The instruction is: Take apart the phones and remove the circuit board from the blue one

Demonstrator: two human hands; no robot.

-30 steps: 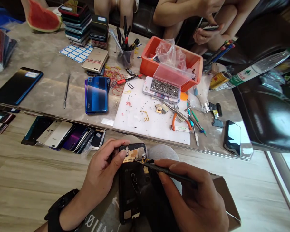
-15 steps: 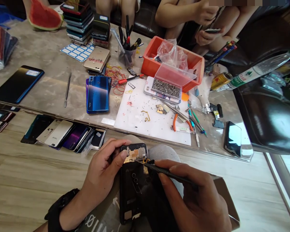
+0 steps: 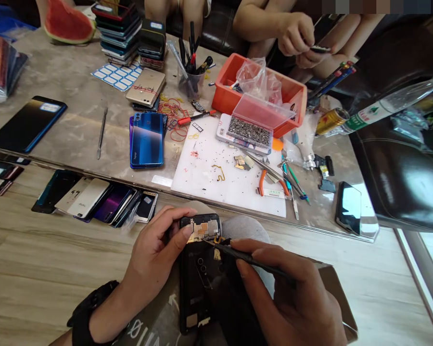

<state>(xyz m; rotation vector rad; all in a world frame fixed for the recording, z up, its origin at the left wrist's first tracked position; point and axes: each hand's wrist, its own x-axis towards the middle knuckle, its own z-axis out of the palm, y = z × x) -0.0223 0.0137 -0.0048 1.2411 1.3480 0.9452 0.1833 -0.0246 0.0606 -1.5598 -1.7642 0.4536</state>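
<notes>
Hand (image 3: 157,250) grips opened phone (image 3: 197,278); blue handset (image 3: 147,139) reads "honor".

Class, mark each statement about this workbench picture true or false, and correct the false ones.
1. The left hand holds the opened phone near its far end. True.
2. The right hand grips the orange-handled pliers. False: it holds a slim dark tool; the pliers lie toward the right edge of the white mat.
3. The lid of the clear box of small metal pieces is closed. False: it stands open.
4. A green-labelled bottle lies to the right of the orange bin. True.
5. The blue phone rests on the white mat. False: it lies to the left of it.
</notes>
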